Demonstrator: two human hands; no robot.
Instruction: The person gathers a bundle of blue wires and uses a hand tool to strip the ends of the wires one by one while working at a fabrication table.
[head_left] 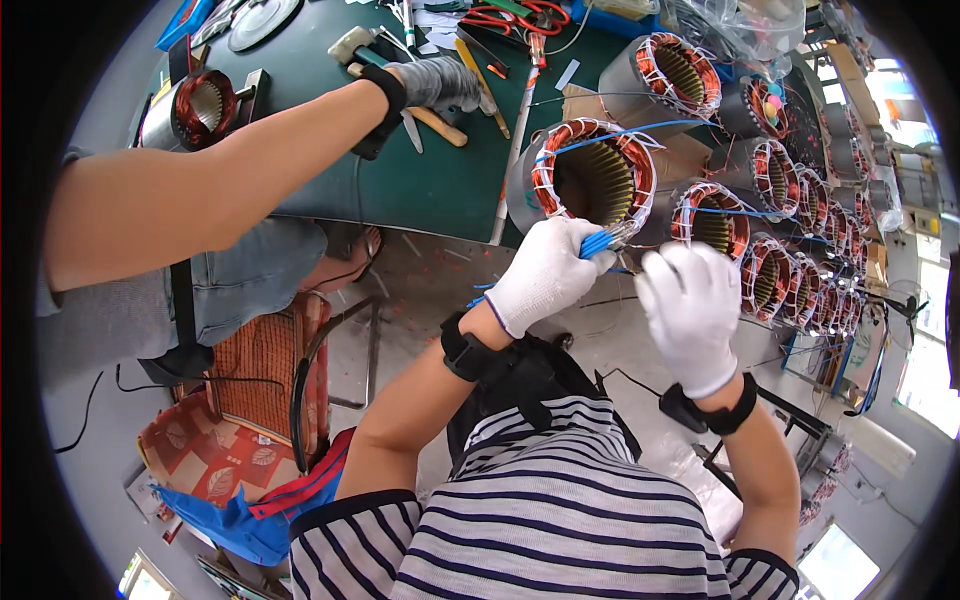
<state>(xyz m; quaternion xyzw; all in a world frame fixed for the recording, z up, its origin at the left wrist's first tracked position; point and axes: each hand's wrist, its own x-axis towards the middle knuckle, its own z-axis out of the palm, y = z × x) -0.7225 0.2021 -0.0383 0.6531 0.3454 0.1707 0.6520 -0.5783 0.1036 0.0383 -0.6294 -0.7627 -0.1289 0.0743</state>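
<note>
My left hand [552, 268], in a white knit glove, is closed around a bundle of thin blue tubes [597, 243], possibly wire sleeves. It is at the near rim of a motor stator [590, 180], a grey cylinder with copper windings laced in white and yellowish slots inside. Off to the right, my right hand [692, 315], gloved in white too, hovers in front of a smaller stator [712, 222]. Its fingers look loosely bent and apart, with nothing visible in them; the fingertips are partly hidden. A blue wire [625, 133] crosses the larger stator's top.
At the left, a co-worker's grey-gloved hand [440, 84] is over the green table [430, 190] among a hammer [350, 45], a wooden-handled tool [440, 126] and red-handled scissors [515, 18]. Several more stators [775, 178] crowd the right side. A patterned chair [225, 440] stands lower left.
</note>
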